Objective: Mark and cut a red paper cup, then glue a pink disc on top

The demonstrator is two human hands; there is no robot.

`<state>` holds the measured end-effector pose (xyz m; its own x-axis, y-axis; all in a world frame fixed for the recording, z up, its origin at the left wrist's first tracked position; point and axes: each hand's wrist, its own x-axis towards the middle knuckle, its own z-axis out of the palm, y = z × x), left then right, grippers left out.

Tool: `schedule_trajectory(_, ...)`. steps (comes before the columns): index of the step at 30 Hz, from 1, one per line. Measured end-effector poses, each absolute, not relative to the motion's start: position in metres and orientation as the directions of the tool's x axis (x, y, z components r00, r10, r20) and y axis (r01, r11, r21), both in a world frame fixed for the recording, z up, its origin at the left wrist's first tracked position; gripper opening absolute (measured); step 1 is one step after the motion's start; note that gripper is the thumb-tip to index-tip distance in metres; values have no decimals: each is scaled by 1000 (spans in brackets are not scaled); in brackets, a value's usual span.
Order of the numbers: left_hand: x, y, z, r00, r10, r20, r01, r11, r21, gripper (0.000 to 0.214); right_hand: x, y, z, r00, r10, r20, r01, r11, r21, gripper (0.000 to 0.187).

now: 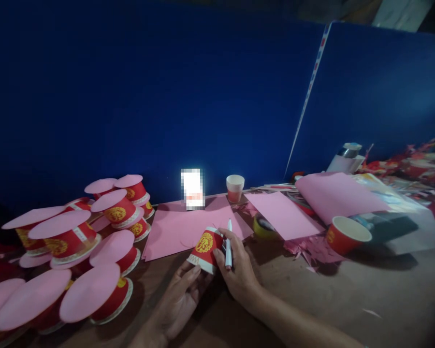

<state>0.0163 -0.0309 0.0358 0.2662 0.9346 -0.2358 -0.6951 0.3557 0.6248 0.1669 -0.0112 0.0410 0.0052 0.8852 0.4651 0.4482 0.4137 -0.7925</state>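
Observation:
In the middle of the head view, a red paper cup (pixel 205 245) with a gold round emblem is held upside down and tilted, its wider white-banded rim lowest. My left hand (pixel 181 297) grips that rim from below, fingers closed on it. Along the cup's right side lies my right hand (pixel 241 270), closed around a slim white marker pen (pixel 228 246) that points up. The right fingers also appear to touch the cup. Behind the cup, pink paper sheets (pixel 170 227) lie on the dark table (pixel 297 309).
On the left stand several red cups topped with pink paper discs (pixel 94 292). A white-and-red cup (pixel 235 187) stands at the back. To the right are another pink sheet (pixel 284 215), pink scraps (pixel 311 249), a yellow tape roll (pixel 264 227) and an upright red cup (pixel 348 235).

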Motion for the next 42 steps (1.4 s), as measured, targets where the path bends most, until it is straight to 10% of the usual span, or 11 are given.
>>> schedule_trajectory(42,12,-31,35,264,945,-192,-715,325,619,48,165,-13,40,-34,882,470,404,442,-801,35)
